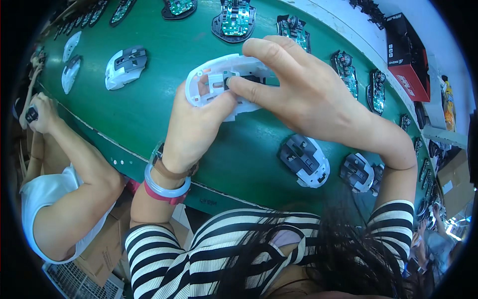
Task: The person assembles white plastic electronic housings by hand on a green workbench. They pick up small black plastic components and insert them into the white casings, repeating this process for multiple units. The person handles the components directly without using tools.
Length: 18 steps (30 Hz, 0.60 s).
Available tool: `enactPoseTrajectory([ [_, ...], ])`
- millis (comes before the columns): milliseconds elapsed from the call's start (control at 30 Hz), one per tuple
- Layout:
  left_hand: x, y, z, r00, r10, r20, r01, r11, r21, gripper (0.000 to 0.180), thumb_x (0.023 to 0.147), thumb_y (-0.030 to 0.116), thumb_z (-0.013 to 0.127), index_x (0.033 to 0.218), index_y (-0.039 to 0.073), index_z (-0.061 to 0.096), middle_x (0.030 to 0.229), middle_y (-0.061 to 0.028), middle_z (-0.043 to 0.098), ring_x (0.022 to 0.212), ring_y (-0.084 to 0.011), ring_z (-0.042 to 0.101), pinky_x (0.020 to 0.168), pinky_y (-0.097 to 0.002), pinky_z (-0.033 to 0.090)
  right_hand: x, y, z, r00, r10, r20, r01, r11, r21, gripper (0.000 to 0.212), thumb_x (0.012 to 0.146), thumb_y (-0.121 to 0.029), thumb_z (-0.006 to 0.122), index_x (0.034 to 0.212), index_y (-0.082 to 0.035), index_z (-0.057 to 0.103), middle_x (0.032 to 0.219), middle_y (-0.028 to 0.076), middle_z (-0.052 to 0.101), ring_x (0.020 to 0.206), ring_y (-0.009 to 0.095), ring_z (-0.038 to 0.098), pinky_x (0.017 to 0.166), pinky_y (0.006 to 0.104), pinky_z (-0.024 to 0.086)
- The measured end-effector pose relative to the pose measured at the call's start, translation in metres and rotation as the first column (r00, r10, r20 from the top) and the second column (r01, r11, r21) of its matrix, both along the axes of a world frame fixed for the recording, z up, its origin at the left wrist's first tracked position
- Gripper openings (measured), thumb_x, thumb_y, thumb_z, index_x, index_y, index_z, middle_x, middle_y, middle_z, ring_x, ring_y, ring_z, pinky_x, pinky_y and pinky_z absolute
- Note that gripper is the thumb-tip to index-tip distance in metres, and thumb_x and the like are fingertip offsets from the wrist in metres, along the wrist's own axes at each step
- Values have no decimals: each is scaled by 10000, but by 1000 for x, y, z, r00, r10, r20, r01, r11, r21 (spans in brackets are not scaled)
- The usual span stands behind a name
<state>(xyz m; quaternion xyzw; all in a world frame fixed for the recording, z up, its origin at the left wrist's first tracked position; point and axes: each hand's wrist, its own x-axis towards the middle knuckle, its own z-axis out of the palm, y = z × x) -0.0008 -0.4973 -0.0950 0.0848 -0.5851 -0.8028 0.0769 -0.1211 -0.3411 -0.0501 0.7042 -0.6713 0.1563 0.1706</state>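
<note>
Shell (214, 80) in both hands (311, 94); right thumb (254, 92) inside it.

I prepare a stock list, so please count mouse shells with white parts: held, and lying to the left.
White mouse shell held in the left hand: 1
Mouse shells with white parts, lying left on the green table: 3
Total: 4

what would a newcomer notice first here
Probably the white plastic shell near the upper middle, held in the left hand while the right hand reaches into it. Then the green circuit boards along the far side of the table, and the black-and-red box at upper right.
</note>
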Motion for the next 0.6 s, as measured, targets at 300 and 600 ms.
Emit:
enactPoseTrajectory([
  [300, 6, -14, 4, 997, 23, 80, -13, 991, -131, 345, 858, -15, 570, 1201, -47, 601, 988, -32, 669, 821, -82, 610, 689, -234, 493, 27, -9, -14, 968, -117, -224, 110, 993, -42, 315, 720, -177, 611, 954, 34, 601, 1046, 152, 534, 896, 237, 505, 591, 252, 407],
  [600, 7, -13, 12, 997, -60, -55, 52, 989, -135, 447, 876, -36, 579, 1318, -37, 510, 1177, -95, 618, 1043, -149, 608, 908, -277, 493, 36, 2, -10, 982, -187, -26, 182, 976, -117, 342, 748, -134, 616, 1063, -1, 599, 1191, 239, 506, 942, 282, 549, 658, 305, 477],
])
